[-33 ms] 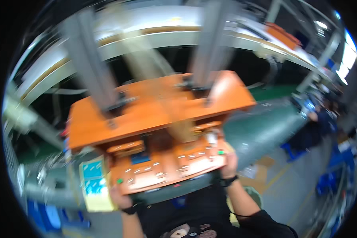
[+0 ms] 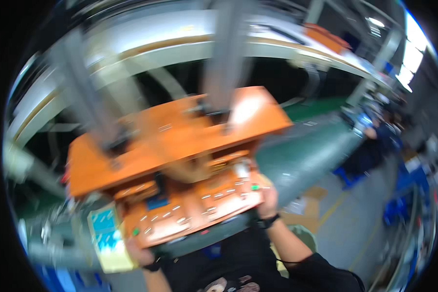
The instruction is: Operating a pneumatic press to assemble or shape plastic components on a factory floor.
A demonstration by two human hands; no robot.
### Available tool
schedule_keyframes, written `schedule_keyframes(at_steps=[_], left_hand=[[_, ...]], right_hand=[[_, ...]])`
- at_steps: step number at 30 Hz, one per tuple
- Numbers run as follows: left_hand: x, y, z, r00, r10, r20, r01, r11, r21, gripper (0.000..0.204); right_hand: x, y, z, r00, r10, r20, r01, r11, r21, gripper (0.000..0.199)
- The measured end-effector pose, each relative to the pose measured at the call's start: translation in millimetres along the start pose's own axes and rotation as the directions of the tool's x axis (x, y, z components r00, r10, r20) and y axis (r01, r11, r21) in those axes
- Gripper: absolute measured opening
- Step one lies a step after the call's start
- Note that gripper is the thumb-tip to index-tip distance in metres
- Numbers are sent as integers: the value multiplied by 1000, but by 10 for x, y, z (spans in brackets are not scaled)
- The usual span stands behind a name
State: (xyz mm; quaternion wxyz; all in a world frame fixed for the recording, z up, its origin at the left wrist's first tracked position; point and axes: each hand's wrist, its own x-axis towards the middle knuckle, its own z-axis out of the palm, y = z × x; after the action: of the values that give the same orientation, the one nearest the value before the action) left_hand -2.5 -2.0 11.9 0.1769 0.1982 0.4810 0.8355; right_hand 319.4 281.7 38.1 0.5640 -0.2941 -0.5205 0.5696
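Observation:
An orange fixture (image 2: 175, 143) with two upright grey columns stands over a green conveyor belt. At its front is a lower orange tray (image 2: 192, 211) with several shiny metal clips and a green dot near each front corner. My left hand (image 2: 138, 253) is at the tray's left front corner, my right hand (image 2: 267, 200) at its right edge. Both appear closed on the tray's sides, their fingers blurred and partly hidden. A dark blue piece (image 2: 157, 203) and a small white part (image 2: 241, 170) sit at the tray's back. Beside my left hand lies a pale yellow sheet with blue patches (image 2: 104, 225).
The green belt (image 2: 301, 155) runs off to the right, where another person (image 2: 387, 138) works. Behind the fixture runs a long white bench (image 2: 180, 51) with an orange box (image 2: 326, 38) on it. Blue stools or bins (image 2: 396, 209) and flattened cardboard (image 2: 311, 204) are on the floor at right.
The whole view has swung, so fixture, tray and both hands appear farther left and slightly more tilted. Both hands keep their places at the tray's sides.

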Motion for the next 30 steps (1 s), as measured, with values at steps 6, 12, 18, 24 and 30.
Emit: schedule_keyframes(at_steps=[6,12,18,24,30], left_hand=[[1,412,532,863,488,131,-470,682,560,41],[53,271,527,856,511,82,-468,695,546,43],[28,296,600,924,373,-80,-319,870,376,46],[32,298,561,915,404,-16,-373,859,351,47],[27,342,604,900,435,11,-398,813,425,47]], right_hand=[[16,85,18,996,84,26,-83,996,-32,46],[40,-3,11,996,51,67,-61,986,158,44],[35,-22,36,995,64,77,-75,986,146,44],[38,1,32,997,46,69,-53,992,114,44],[35,27,25,996,57,66,-66,989,134,44]])
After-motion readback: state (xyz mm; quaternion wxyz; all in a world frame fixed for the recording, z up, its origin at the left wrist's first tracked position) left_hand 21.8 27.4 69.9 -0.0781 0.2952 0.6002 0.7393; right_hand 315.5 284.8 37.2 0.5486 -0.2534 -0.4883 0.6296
